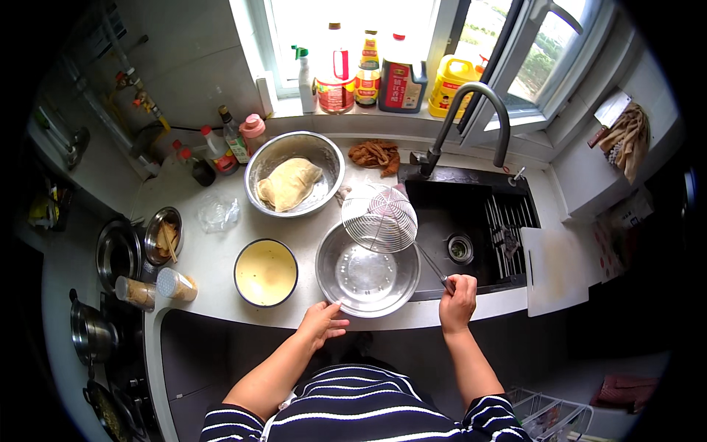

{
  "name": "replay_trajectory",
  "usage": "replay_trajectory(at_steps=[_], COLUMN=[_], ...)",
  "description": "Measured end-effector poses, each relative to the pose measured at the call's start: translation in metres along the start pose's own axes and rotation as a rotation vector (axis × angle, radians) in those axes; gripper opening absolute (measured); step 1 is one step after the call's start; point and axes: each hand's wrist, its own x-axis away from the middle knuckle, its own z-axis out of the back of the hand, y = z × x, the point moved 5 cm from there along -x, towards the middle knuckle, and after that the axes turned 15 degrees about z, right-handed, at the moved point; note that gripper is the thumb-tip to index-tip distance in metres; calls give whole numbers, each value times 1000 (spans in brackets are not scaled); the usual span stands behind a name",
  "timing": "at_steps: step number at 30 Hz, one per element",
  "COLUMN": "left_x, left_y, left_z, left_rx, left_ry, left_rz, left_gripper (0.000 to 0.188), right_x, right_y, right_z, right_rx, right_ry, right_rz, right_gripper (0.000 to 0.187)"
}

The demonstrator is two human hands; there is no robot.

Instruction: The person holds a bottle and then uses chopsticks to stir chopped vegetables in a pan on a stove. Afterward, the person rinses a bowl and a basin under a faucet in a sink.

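Note:
My right hand (459,296) is closed around the handle of a round wire skimmer (380,218). The skimmer's coiled wire head is above the far part of a steel bowl (368,274); whether it rests on the rim I cannot tell. At the near left rim of this bowl is my left hand (322,324), its thumb at the rim and its fingers apart. Clear liquid seems to lie in the bowl. To its left stands a dark-rimmed bowl (266,272) of pale yellow liquid. Farther back, a larger steel bowl (335,184) holds a lump of dough (289,184).
A dark sink (434,258) with a tall curved faucet (479,87) is on the right, beside a white cutting board (554,272). Bottles (336,85) line the windowsill. A brown cloth (374,155), a plastic bag (219,213) and jars (177,284) lie around the counter.

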Motion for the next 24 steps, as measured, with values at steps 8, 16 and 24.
replay_trajectory(at_steps=[8,16,24], left_x=[60,100,105], left_y=[9,29,29], left_z=[48,142,282], left_rx=[-13,73,172], left_ry=[-108,-113,51], left_rz=[-102,-305,-352], left_gripper=[71,52,40], right_x=[-8,-89,-89], right_y=[-9,-274,-503], right_z=[-48,-103,-281], right_rx=[-256,-617,-512], right_ry=[-155,-469,-642], right_rz=[-104,35,426], right_gripper=[25,45,37])
